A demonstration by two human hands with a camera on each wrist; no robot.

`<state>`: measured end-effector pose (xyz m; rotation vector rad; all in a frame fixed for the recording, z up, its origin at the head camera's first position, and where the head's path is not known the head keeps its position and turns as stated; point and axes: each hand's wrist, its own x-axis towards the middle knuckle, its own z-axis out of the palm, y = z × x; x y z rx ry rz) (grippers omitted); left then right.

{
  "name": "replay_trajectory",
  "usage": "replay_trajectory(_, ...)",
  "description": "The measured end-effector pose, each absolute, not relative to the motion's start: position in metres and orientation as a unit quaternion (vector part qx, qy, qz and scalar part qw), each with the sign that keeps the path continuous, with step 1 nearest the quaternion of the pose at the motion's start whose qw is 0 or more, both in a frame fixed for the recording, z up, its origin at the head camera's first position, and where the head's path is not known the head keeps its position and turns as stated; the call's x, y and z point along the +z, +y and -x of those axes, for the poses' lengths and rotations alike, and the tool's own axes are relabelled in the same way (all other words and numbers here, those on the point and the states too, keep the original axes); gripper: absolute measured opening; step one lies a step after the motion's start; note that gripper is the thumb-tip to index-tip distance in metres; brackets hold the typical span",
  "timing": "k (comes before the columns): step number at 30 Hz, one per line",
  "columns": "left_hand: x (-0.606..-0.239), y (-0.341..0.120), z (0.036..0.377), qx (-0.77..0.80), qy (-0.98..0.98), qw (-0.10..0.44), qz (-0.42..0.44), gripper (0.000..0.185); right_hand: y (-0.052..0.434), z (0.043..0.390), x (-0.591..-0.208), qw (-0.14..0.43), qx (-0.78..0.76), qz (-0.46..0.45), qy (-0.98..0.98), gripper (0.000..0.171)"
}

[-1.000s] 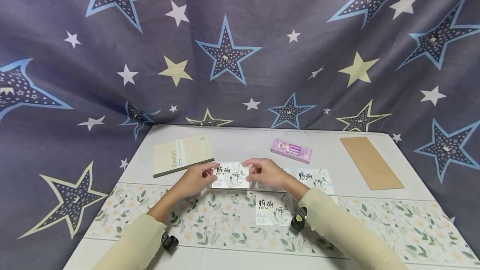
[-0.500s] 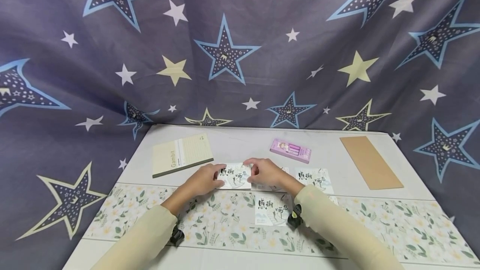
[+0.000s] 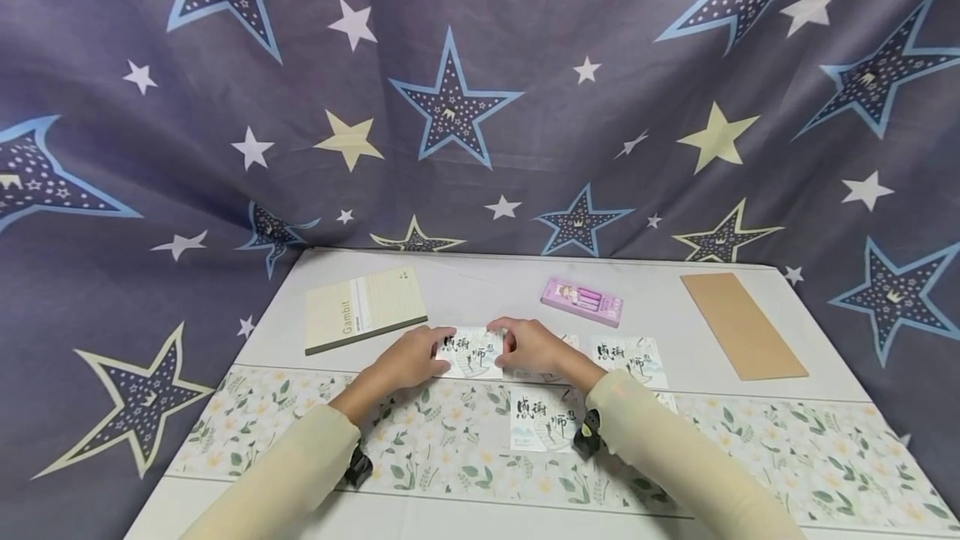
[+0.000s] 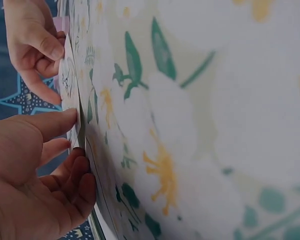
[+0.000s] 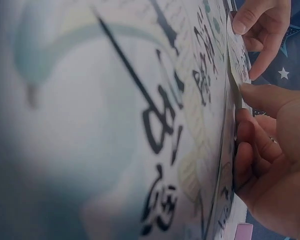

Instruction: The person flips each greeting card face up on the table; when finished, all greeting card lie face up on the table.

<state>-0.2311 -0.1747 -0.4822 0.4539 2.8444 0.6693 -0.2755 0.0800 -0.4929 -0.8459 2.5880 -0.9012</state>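
A white card (image 3: pixel 471 353) with black brush characters and a pale landscape print is held between both hands. My left hand (image 3: pixel 412 357) pinches its left edge, while my right hand (image 3: pixel 534 346) pinches the right edge. The wrist views show thumbs on the printed face and curled fingers at the back, with the card (image 4: pixel 70 80) tilted close over the table. Nearest the right forearm lies a matching card (image 3: pixel 542 430). Another matching card (image 3: pixel 630 357) lies to the right, and one more is mostly covered by the right hand.
A cream Gambit notebook (image 3: pixel 366 311) lies at the back left. Behind the hands is a purple pen box (image 3: pixel 582 302), and a brown paper rectangle (image 3: pixel 742 326) lies at the right. A floral strip (image 3: pixel 450 440) crosses the white table; a starry curtain (image 3: pixel 480 182) hangs behind.
The left hand has shifted right and farther over the card's left side, and the card has moved slightly right. The right hand has barely moved; the last half second is nearly still.
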Motion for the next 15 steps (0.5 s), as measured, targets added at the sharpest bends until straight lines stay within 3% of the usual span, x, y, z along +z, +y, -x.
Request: replay_trajectory(15,-0.4784,-0.1708,0.2313,0.227,0.956,0.112,-0.15,0.066,0.0772,0.2728,-0.4916,0.148,-0.288,0.291,0.9,0.064)
